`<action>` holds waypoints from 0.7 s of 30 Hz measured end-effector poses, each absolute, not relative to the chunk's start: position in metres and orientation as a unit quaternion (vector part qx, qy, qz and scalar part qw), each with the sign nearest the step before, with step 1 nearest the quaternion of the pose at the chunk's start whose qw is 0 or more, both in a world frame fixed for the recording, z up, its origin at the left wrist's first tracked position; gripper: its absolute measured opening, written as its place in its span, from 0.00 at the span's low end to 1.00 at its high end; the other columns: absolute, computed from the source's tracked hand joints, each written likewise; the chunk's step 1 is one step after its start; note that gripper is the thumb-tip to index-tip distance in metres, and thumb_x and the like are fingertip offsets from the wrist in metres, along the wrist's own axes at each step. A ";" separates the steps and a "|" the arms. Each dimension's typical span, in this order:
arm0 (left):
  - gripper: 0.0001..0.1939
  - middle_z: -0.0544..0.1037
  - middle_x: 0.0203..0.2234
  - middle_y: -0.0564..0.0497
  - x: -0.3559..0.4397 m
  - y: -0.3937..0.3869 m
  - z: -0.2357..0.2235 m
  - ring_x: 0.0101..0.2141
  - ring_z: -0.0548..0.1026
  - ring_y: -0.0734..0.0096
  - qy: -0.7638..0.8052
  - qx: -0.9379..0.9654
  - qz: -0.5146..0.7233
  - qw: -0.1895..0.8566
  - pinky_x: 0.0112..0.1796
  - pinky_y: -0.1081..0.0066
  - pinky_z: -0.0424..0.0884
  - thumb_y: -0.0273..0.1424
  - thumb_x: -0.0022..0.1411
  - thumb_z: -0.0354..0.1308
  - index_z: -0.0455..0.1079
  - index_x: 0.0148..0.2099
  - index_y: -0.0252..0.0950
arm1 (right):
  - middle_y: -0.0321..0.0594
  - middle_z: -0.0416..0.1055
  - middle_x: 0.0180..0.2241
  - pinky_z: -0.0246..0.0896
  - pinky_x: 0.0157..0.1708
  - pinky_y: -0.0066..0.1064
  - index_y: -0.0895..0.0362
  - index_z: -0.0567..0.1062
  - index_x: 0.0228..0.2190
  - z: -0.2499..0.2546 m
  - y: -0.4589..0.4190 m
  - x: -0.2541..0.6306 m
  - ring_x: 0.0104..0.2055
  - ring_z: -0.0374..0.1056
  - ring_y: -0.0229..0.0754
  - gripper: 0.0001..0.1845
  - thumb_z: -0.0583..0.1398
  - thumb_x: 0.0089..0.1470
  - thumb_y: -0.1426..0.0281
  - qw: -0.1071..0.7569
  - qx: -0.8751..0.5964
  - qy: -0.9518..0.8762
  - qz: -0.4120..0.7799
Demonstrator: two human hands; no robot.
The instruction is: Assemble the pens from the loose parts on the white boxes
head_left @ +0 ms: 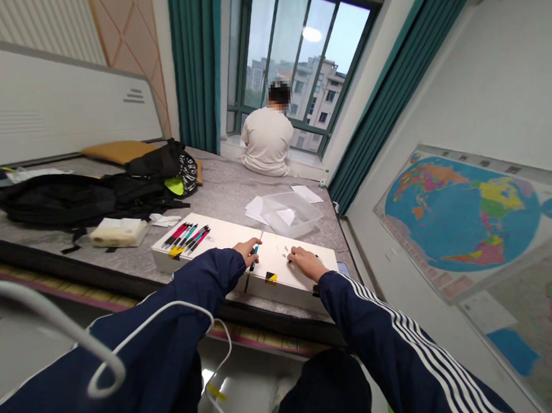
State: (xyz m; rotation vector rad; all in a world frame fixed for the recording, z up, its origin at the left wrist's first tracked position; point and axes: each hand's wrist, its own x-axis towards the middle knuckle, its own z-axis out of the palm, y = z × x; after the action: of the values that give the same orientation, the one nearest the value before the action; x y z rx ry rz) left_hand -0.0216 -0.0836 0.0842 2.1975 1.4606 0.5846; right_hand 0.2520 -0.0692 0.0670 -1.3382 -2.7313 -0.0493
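My left hand (pixel 247 252) is closed around a teal and black pen (pixel 254 258), over the gap between two white boxes (pixel 226 233). On the right-hand box my right hand (pixel 307 262) has its fingers drawn together and pointing down at the surface. What its fingertips hold, if anything, is too small to make out. Small grey pieces (pixel 285 249) lie just beyond those fingertips. Several red, teal and black pens (pixel 187 237) rest side by side on the left-hand box. Black-and-yellow tape (pixel 271 278) marks the front edge of the right-hand box.
Behind the boxes stands a clear plastic bin (pixel 299 214) with white papers (pixel 255 209) around it. A tissue pack (pixel 118 232) and a black backpack (pixel 65 197) lie left. A person (pixel 268 138) sits by the window. A white cable (pixel 170 305) crosses my left sleeve.
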 end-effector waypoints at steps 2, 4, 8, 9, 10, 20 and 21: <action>0.23 0.80 0.27 0.56 -0.021 -0.083 0.087 0.27 0.75 0.72 0.523 0.797 0.210 0.218 0.32 0.76 0.65 0.27 0.53 0.54 0.62 0.53 0.37 | 0.45 0.69 0.40 0.59 0.45 0.35 0.57 0.72 0.36 0.068 -0.067 0.251 0.43 0.65 0.43 0.08 0.55 0.54 0.75 0.171 -0.475 -0.861 0.059; 0.18 0.80 0.27 0.55 -0.018 -0.083 0.090 0.28 0.75 0.72 0.508 0.806 0.201 0.227 0.32 0.76 0.65 0.29 0.54 0.55 0.66 0.49 0.36 | 0.43 0.70 0.38 0.63 0.42 0.37 0.57 0.70 0.35 0.071 -0.067 0.246 0.39 0.67 0.42 0.06 0.57 0.53 0.72 0.304 -0.510 -0.783 0.187; 0.14 0.79 0.27 0.52 -0.007 -0.085 0.096 0.28 0.74 0.72 0.471 0.836 0.166 0.229 0.32 0.76 0.65 0.36 0.54 0.57 0.71 0.42 0.36 | 0.42 0.73 0.39 0.68 0.37 0.38 0.55 0.67 0.36 0.084 -0.081 0.233 0.38 0.71 0.42 0.12 0.60 0.50 0.64 0.457 -0.453 -0.598 0.478; 0.14 0.79 0.28 0.52 -0.004 -0.086 0.098 0.28 0.74 0.72 0.460 0.843 0.161 0.227 0.32 0.76 0.65 0.36 0.53 0.57 0.72 0.42 0.36 | 0.42 0.73 0.40 0.68 0.38 0.38 0.55 0.66 0.38 0.087 -0.087 0.230 0.38 0.72 0.42 0.15 0.62 0.49 0.63 0.476 -0.428 -0.570 0.516; 0.13 0.79 0.29 0.51 -0.002 -0.088 0.100 0.28 0.74 0.72 0.446 0.851 0.159 0.227 0.32 0.76 0.65 0.36 0.53 0.58 0.73 0.41 0.37 | 0.42 0.74 0.40 0.68 0.38 0.38 0.54 0.66 0.39 0.091 -0.094 0.227 0.39 0.72 0.42 0.17 0.63 0.48 0.62 0.491 -0.407 -0.551 0.538; 0.12 0.78 0.26 0.52 0.007 -0.094 0.101 0.26 0.73 0.73 0.400 0.855 0.210 0.255 0.31 0.76 0.65 0.31 0.53 0.54 0.75 0.39 0.38 | 0.42 0.75 0.38 0.69 0.39 0.39 0.55 0.68 0.37 0.109 -0.130 0.212 0.39 0.72 0.42 0.19 0.65 0.44 0.63 0.506 -0.382 -0.531 0.561; 0.12 0.77 0.24 0.53 0.007 -0.094 0.100 0.25 0.73 0.73 0.410 0.850 0.219 0.250 0.31 0.76 0.65 0.30 0.53 0.53 0.74 0.40 0.37 | 0.42 0.75 0.38 0.69 0.38 0.39 0.55 0.69 0.37 0.107 -0.129 0.214 0.38 0.72 0.42 0.19 0.66 0.44 0.63 0.512 -0.391 -0.525 0.557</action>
State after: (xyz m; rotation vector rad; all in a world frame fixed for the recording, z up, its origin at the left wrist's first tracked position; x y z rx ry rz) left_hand 0.0069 -0.0941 0.0997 2.3131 1.1157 0.5954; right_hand 0.2136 -0.1288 0.1066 -0.9401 -1.2629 1.3402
